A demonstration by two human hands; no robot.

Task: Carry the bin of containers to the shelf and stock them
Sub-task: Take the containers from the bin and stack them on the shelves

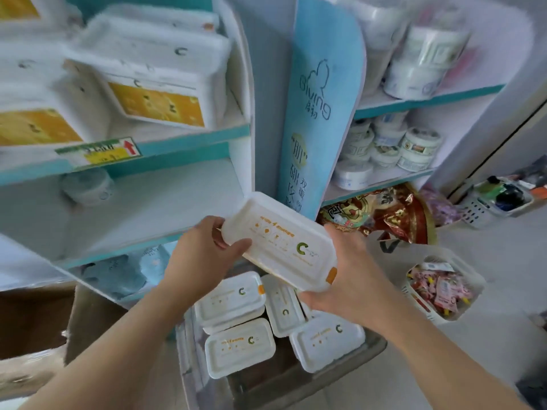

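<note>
I hold one white rectangular container (278, 241) with orange print and a green C logo, tilted, in both hands above the bin. My left hand (204, 255) grips its left end; my right hand (349, 279) supports its right end from beneath. Below, a grey bin (370, 350) on the floor holds several more of the same containers (239, 347). The white and teal shelf (165, 199) stands ahead on the left, its middle level nearly bare. The level above carries stacked white containers (154, 84) with yellow labels.
A small round tub (88, 186) sits at the back of the middle shelf. A blue divider panel (319, 113) separates a right shelf with round tubs (393, 149). Red-gold snack bags (384, 214), a white basket of pink packets (438, 288) and a cardboard box (32, 321) stand around the bin.
</note>
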